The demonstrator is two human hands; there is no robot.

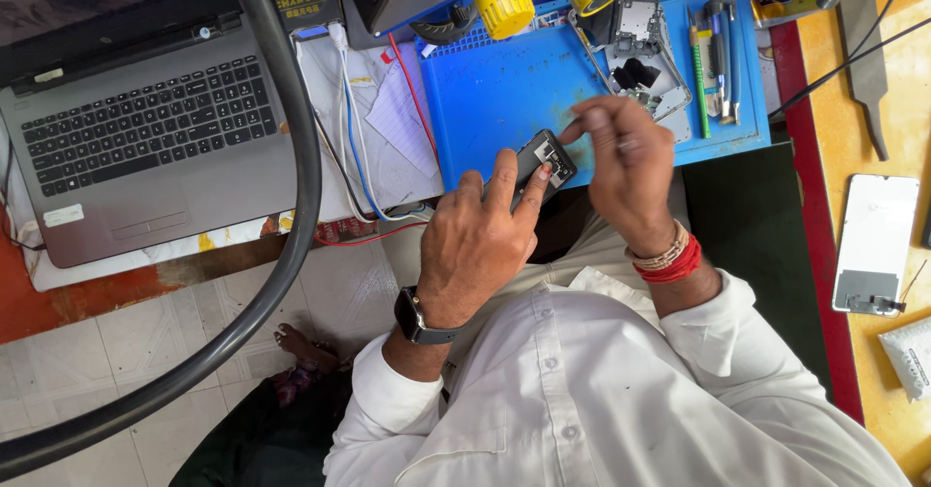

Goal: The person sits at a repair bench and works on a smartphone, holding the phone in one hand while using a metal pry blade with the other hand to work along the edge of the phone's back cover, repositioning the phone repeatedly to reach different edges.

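A person in a white shirt bends over an opened dark phone (543,162), held just off the near edge of a blue work mat (495,89) rather than flat on it, seemingly so both hands can turn it toward the eye. The left hand (480,235), a dark watch (415,317) at its wrist, is closed around the lower end of the phone, with forefinger and thumb laid along its back to steady it. The right hand (626,162), ringed at the wrist by red thread and beaded bands (667,259), comes in from above with fingers bunched to a pinch at the phone's upper corner; whether anything small lies between those fingertips cannot be told.

The mat keeps what the job needs within reach: a stripped metal frame with loose parts (640,55) near its far right corner, and a green-handled tool and tweezers (713,55) lined up along its right edge. Yellow knobs (504,2) of a bench device overhang the mat's far edge.

To the left, a grey laptop (136,138) sits open at the tabletop's left end, papers and blue and white cables (373,128) lying between it and the mat. At the right edge of the tabletop, a white phone panel (876,244) lies set apart, beside a metal file (868,70). A thick black hose (281,254) arcs across the foreground.
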